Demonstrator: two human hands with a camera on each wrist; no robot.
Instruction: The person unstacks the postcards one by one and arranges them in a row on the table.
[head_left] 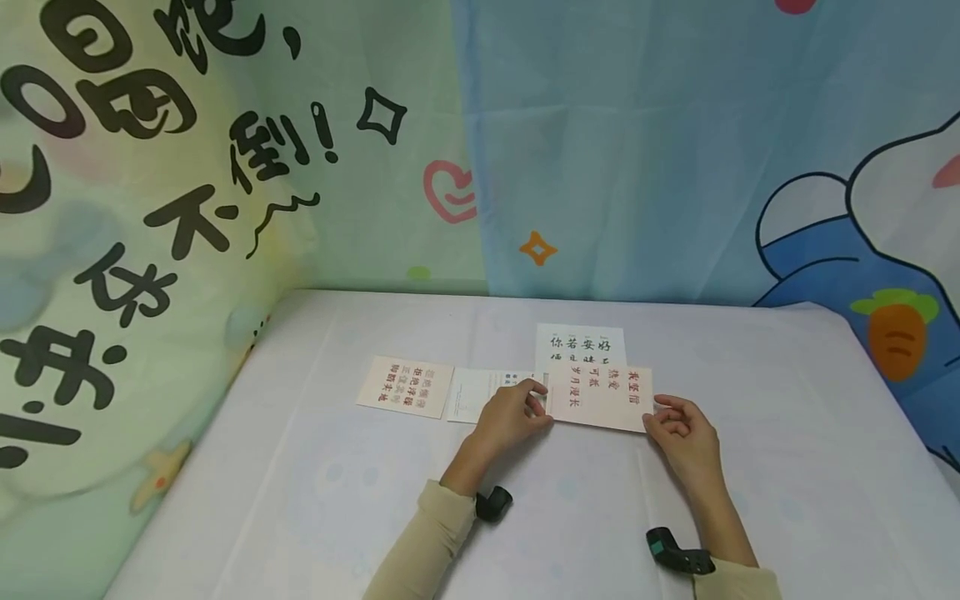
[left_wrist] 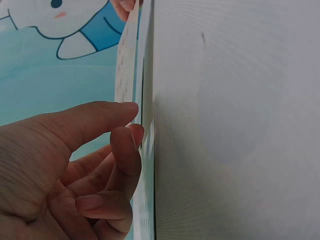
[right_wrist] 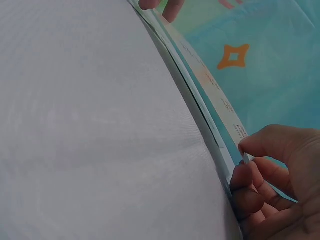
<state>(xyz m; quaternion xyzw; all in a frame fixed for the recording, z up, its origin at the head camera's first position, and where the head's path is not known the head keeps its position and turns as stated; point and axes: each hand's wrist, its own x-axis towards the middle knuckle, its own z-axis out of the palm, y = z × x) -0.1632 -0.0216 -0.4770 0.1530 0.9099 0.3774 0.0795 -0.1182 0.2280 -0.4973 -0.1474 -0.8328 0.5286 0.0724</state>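
Both hands hold a pale pink card point(head_left: 600, 398) with red handwritten-style characters by its two short ends, over the white-covered table. My left hand point(head_left: 513, 414) pinches its left end between thumb and fingers. At the lower right corner, the thumb and index finger of my right hand point(head_left: 684, 429) pinch the card; the right wrist view shows this card point(right_wrist: 215, 85) slightly bowed. Behind it lies a white card point(head_left: 580, 340) with dark green characters, its lower part hidden. Partly under my left hand is another white card point(head_left: 472, 393) with small print.
A cream card point(head_left: 405, 387) with red and grey characters lies at the left of the row. The table point(head_left: 300, 500) has a white cloth over it. Printed cloth backdrops point(head_left: 637, 167) stand behind and to the left. A black wrist camera point(head_left: 678, 554) sits on my right wrist.
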